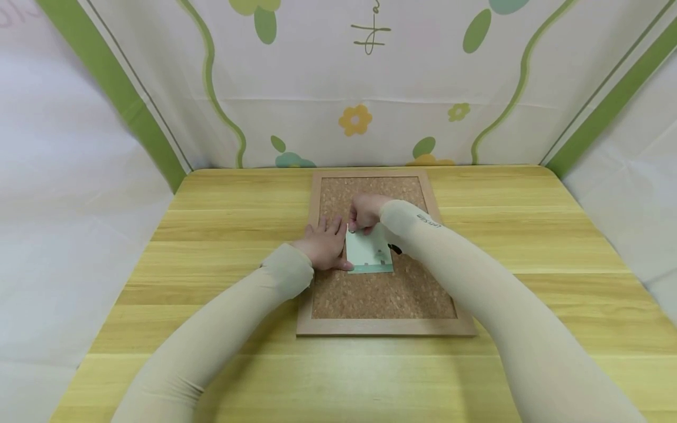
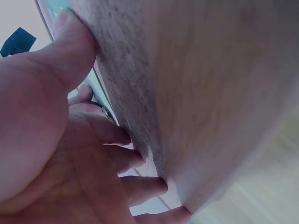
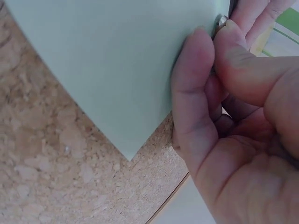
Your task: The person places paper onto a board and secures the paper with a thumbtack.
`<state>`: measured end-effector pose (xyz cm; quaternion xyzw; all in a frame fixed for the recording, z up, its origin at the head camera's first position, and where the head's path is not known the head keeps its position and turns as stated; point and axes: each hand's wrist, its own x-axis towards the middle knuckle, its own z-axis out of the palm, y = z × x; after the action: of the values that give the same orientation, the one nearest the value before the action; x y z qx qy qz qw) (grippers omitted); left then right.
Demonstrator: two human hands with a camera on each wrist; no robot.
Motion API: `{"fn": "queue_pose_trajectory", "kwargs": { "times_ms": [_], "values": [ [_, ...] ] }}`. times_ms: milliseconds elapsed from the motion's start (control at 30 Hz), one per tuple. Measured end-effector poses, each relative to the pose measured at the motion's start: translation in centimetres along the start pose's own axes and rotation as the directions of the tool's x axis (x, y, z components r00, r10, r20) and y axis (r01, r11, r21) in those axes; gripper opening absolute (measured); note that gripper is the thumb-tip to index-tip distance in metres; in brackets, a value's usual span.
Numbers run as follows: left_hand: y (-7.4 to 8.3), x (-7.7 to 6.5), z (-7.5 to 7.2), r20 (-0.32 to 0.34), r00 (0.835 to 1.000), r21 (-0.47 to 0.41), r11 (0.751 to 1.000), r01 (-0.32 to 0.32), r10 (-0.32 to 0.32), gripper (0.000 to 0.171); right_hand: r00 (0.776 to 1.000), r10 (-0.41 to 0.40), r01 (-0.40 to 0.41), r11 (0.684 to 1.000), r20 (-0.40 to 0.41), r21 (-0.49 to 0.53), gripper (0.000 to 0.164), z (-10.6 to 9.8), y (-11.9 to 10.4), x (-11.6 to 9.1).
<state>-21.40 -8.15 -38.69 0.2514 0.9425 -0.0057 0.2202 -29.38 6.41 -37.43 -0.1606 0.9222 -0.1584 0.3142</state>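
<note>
A pale green sheet of paper (image 1: 365, 249) with a darker strip along its near edge lies on a wood-framed cork board (image 1: 349, 299). My left hand (image 1: 324, 247) rests flat with fingers spread over the board's left side, its thumb on the paper's near left corner. At the far left corner, my right hand (image 1: 367, 210) pinches a small shiny thumbtack (image 3: 222, 21) between thumb and fingers. The right wrist view shows the tack's round metal head at the thumb tip, against the paper's edge; its point is hidden. Another corner of the paper stands out over the cork there.
The board lies on a yellow wood-grain table (image 1: 233, 235), its far edge near a white curtain (image 1: 296, 129) printed with flowers and leaves. White cloth also hangs at both sides. A small black object (image 1: 395, 249) shows beneath the right wrist.
</note>
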Motion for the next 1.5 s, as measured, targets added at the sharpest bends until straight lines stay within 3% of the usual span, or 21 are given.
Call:
{"fn": "queue_pose_trajectory", "kwargs": {
  "times_ms": [500, 1000, 1500],
  "values": [
    [0.19, -0.12, -0.22, 0.023, 1.0, 0.014, 1.0, 0.002, -0.002, 0.103, 0.999, -0.044, 0.044, 0.999, 0.001, -0.028, 0.008, 0.11, 0.23, -0.12],
    [0.26, -0.16, -0.25, 0.039, 0.999, 0.009, 1.0, -0.002, 0.002, 0.103, 0.999, -0.049, 0.049, 0.999, -0.004, 0.006, 0.009, 0.36, 0.45, -0.12],
    [0.3, -0.25, -0.36, 0.03, 1.0, 0.017, 1.0, 0.004, -0.004, 0.103, 1.0, -0.022, 0.021, 0.997, -0.01, -0.076, 0.01, 0.37, -0.37, -0.32]
  ]
}}
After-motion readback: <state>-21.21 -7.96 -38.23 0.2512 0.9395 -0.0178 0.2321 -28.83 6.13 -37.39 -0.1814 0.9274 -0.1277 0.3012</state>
